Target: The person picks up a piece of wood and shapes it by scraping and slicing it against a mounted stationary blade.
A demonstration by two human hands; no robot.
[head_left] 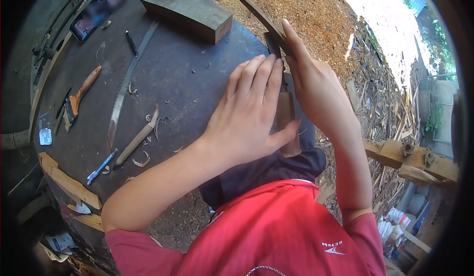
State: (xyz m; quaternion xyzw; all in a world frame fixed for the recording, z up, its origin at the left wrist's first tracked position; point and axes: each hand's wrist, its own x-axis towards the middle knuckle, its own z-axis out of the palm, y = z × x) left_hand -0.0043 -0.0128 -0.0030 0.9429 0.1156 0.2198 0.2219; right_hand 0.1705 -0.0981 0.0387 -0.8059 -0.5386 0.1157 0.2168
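Note:
At the table's right edge, my left hand (254,95) lies over a tool with a wooden handle (286,113), its fingers together on the blade part and its thumb across the handle. My right hand (311,73) is closed around a dark curved wooden piece (259,14), with the index finger stretched along it. The piece meets the tool's dark blade (272,43) just beyond my left fingertips. The contact between them is partly hidden by my hands.
On the dark table (182,88) are a wooden block (187,14), a long metal ruler (129,78), a carved stick (140,138), a blue pen (101,167), an orange-handled tool (84,90), a phone (96,11) and curled shavings. Wood chips (316,9) cover the ground beyond.

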